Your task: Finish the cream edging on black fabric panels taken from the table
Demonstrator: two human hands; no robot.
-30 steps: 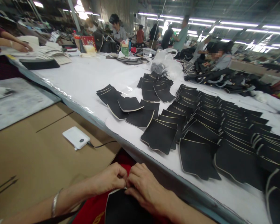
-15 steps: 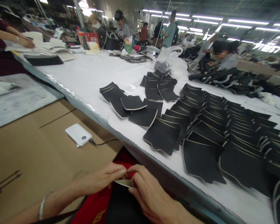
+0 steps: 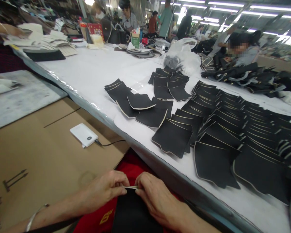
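Black and pale-edged, one piece (image 3: pixel 133 212) is at the bottom centre of the frame, over red cloth (image 3: pixel 93 223). The left hand (image 3: pixel 113 186) and right hand (image 3: pixel 155 197) pinch its top edge, fingertips near each other. Overlapping black pieces (image 3: pixel 173 137) cover the table (image 3: pixel 87 72) at right; a white device (image 3: pixel 82 134) lies on cardboard (image 3: pixel 55 155) at left.

I'm holding a piece (image 3: pixel 137 213) before me; a box (image 3: pixel 50 155) is lying left, a power bank (image 3: pixel 82 134) resting on it; right, a table (image 3: pixel 87 69) is bearing more pieces (image 3: pixel 215 163), a bag (image 3: pixel 184 53) sitting behind them.
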